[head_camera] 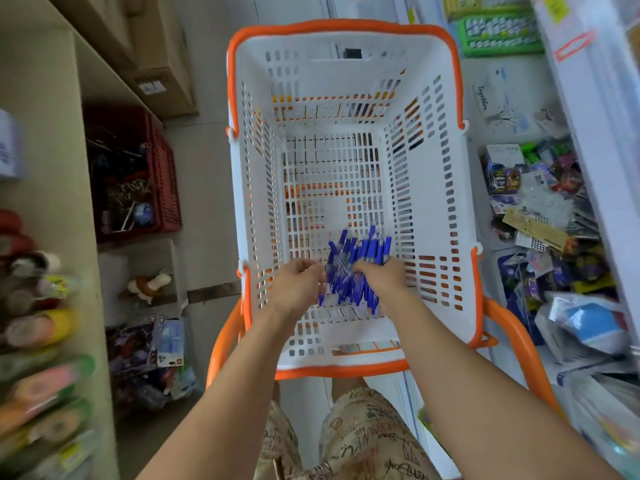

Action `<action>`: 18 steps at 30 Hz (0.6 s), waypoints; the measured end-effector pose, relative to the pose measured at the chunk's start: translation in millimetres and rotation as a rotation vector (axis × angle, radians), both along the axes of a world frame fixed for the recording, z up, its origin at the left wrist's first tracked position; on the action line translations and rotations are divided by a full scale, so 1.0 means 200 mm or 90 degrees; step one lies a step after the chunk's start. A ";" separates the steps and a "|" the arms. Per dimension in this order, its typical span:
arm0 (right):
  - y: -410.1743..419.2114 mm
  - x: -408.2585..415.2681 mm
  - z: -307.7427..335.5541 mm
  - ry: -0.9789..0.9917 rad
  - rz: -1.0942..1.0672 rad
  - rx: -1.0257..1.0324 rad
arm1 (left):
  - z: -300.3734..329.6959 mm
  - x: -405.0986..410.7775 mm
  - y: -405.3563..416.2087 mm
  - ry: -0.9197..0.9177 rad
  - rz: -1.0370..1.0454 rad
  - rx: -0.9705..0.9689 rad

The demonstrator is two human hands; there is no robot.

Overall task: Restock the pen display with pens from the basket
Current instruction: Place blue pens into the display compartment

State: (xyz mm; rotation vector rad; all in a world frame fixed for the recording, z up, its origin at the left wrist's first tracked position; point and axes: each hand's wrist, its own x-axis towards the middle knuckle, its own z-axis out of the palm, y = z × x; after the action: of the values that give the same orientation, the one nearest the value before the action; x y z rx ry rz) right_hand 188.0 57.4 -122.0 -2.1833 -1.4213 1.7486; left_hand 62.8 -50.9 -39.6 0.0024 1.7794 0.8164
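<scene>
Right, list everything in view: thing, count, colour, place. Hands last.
pens: one bundle, count unclear, blue, near end of the basket floor.
basket: one, white with orange rim, centre.
cart frame: one, orange, under the basket.
crate: one, red, holding mixed toys, lower left.
cardboard boxes: at least two, brown, upper left.
plush toy: one, white and brown, left, below the crate.
packaged goods: many, mixed colours, right.
green tray: one, top right.
left hand: grips the pens' left side.
right hand: grips their right side.
</scene>
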 end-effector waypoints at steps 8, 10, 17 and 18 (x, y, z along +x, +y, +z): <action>-0.08 0.00 0.10 0.058 0.117 -0.028 | 0.09 -0.02 -0.03 0.025 0.039 0.020; -0.13 0.03 0.08 0.055 0.111 -0.047 | 0.10 -0.02 -0.03 0.034 0.043 0.021; -0.14 0.06 0.16 0.050 0.107 -0.075 | 0.17 0.06 -0.09 0.067 0.083 0.041; -0.13 0.05 0.20 0.068 0.111 -0.066 | 0.19 0.08 -0.10 0.067 0.096 0.042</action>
State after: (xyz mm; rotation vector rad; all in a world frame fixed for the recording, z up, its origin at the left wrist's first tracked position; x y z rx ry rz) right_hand 198.0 32.3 -82.1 -2.0315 -1.5720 2.0055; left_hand 78.7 -70.8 -1.5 -0.0463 1.8667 0.9995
